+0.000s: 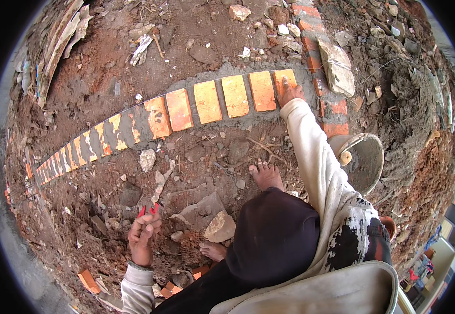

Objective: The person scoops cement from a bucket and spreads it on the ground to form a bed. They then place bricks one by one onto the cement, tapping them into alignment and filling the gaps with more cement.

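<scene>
You have two hands (143,240), two bare feet (267,176), one bucket (368,162) and six bricks (235,96) along the row, right of its mortar-filled joints.

Rough wood strips (79,30) lie at upper left; a pale stone (240,12) sits near the top.

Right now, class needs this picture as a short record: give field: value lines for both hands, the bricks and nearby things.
Left hand: fingers curled by a small red item; grip unclear
Right hand: fingers on a brick
Brick row: orange, gaps between bricks
Bucket: right of the right sleeve
</scene>
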Demonstrator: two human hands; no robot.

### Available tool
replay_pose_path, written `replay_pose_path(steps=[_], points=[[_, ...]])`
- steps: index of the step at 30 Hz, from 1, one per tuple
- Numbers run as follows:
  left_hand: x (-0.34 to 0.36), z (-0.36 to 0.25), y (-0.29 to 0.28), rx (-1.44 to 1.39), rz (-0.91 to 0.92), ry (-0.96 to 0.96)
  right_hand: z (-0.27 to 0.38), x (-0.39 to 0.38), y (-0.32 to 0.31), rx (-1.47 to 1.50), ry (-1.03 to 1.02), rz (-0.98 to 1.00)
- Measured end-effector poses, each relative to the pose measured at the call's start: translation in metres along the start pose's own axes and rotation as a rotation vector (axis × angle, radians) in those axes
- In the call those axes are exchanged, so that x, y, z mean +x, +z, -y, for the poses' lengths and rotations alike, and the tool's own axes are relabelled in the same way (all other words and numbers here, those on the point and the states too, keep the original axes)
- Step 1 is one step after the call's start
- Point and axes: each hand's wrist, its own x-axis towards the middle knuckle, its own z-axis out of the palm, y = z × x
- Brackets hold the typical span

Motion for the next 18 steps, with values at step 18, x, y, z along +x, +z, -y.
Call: replay_pose_path(steps=[18], points=[[0.011,-0.006,-0.006,-0.183,-0.021,0.025,-0.023,0.032,0.031,-0.177,-0.017,0.069]])
